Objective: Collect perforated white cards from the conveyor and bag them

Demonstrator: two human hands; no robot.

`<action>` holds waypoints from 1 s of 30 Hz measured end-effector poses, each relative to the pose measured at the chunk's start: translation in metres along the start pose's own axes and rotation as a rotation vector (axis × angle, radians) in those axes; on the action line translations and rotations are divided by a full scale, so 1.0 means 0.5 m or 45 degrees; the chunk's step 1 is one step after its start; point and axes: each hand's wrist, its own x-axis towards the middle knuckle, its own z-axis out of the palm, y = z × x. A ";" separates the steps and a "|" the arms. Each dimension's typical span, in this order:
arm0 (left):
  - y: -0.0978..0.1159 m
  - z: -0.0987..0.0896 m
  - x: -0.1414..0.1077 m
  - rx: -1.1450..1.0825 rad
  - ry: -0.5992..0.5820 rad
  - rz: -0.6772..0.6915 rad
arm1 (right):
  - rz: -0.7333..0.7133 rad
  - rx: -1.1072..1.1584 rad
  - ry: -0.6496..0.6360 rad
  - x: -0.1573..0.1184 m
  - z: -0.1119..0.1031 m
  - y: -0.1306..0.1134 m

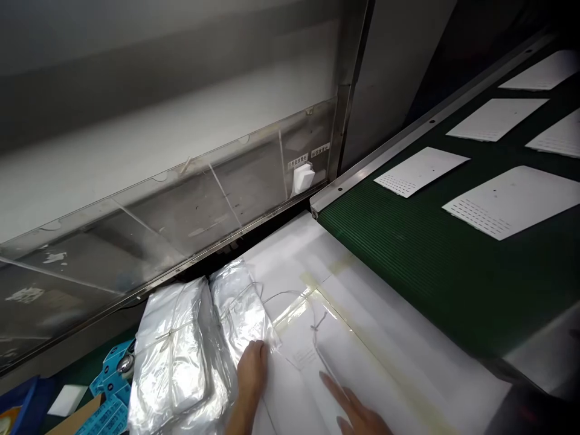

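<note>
Apparently, in the head view, pinching the near corner of the slim plastic bundle point(240, 302) with the left hand point(251, 371), beside the fat bundle point(174, 350); spreading the right hand point(360, 417) near the string point(313, 328), not telling whether grasping anything. Ideally pinching lightly, sparing the thin plastic.

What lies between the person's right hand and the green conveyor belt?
In the head view, the white work surface lies between the right hand and the green conveyor belt, with yellowish tape running along it.
</note>
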 end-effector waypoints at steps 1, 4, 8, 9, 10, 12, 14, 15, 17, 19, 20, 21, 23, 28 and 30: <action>-0.001 -0.001 -0.003 -0.005 0.006 0.007 | 0.002 0.068 0.008 0.000 -0.007 0.002; -0.001 -0.005 -0.008 -0.022 0.019 0.019 | 0.038 0.181 -0.014 0.001 -0.012 0.005; 0.001 -0.009 -0.008 -0.061 0.034 0.007 | 0.150 0.331 -0.079 0.008 -0.008 -0.017; 0.000 -0.009 -0.007 -0.078 0.032 -0.003 | 0.175 0.379 -0.053 0.010 -0.009 -0.025; -0.001 -0.009 -0.005 -0.099 0.028 -0.016 | 0.201 0.429 -0.014 0.014 -0.010 -0.032; -0.004 -0.008 -0.001 -0.153 0.022 -0.054 | 0.235 0.526 0.051 0.022 -0.013 -0.042; -0.007 -0.008 0.002 -0.214 0.018 -0.101 | 0.234 0.618 0.059 0.032 -0.015 -0.045; -0.008 -0.009 0.003 -0.242 0.015 -0.121 | 0.215 0.661 0.048 0.038 -0.016 -0.044; -0.007 -0.011 0.006 -0.293 0.008 -0.139 | 0.165 0.725 0.033 0.049 -0.015 -0.041; -0.006 -0.014 0.007 -0.347 0.002 -0.130 | 0.130 0.770 0.032 0.061 -0.015 -0.040; -0.006 -0.016 0.008 -0.376 0.001 -0.120 | 0.115 0.789 0.029 0.068 -0.015 -0.043; -0.006 -0.018 0.009 -0.405 0.002 -0.110 | 0.101 0.815 0.022 0.074 -0.016 -0.047; -0.008 -0.022 0.010 -0.453 0.003 -0.100 | 0.070 0.875 -0.009 0.090 -0.019 -0.059; -0.018 -0.032 0.008 -0.521 -0.003 -0.142 | 0.109 0.948 -0.172 0.140 -0.022 -0.088; -0.020 -0.035 0.007 -0.543 -0.007 -0.147 | 0.137 0.944 -0.217 0.154 -0.018 -0.092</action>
